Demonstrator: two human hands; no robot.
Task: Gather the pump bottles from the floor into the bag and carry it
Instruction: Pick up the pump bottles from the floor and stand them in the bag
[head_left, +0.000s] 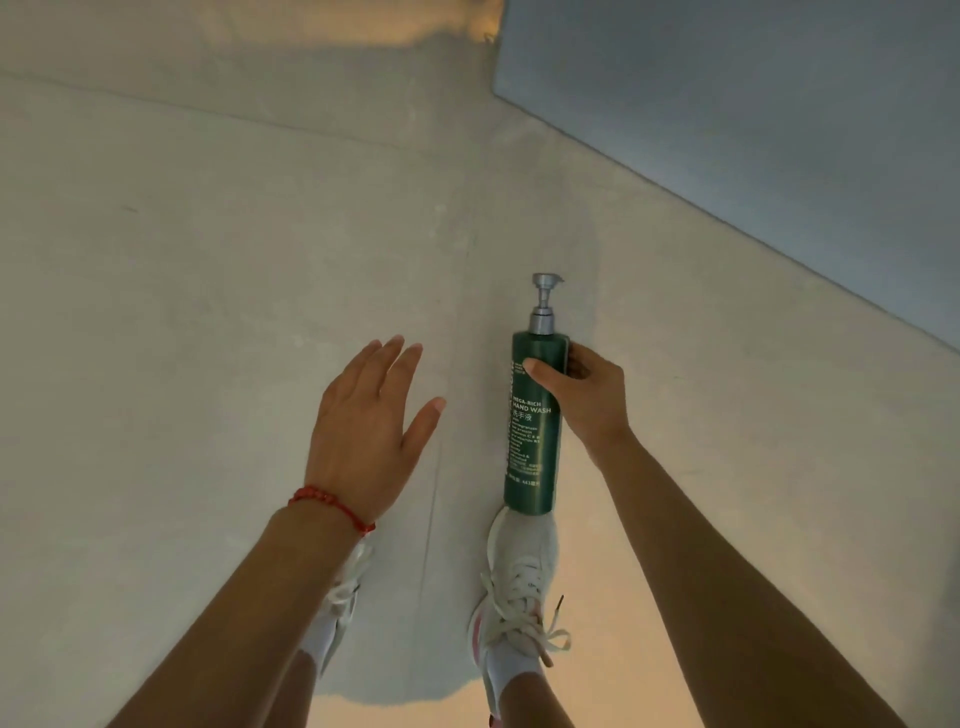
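Bottle: dark green, silver pump pointing to 12 o'clock; label reads "MEGA-RICH HAND WASH"; sits just right of frame centre, base end at 6 o'clock overlapping the toe of the right shoe in view. Cannot tell if it is lifted or touching the floor.
Right hand: wrapped round the bottle's upper body, just below the pump collar; thumb across the front of the label side, fingers hidden behind. Arm enters from 5 o'clock.
Left hand: empty, palm down, fingers spread and extended toward 12 o'clock; at 9 o'clock of the bottle, near it but apart. Arm enters from 7 o'clock.
Bracelet: red, on left wrist.
Shoes: right shoe white, laces loose, directly at 6 o'clock of the bottle; left shoe white, mostly hidden under the left forearm.
Floor: pale grey, seam lines running through it; warm light patch at 6 o'clock and another at 12 o'clock.
Panel: blue-grey surface filling the 1–2 o'clock corner.
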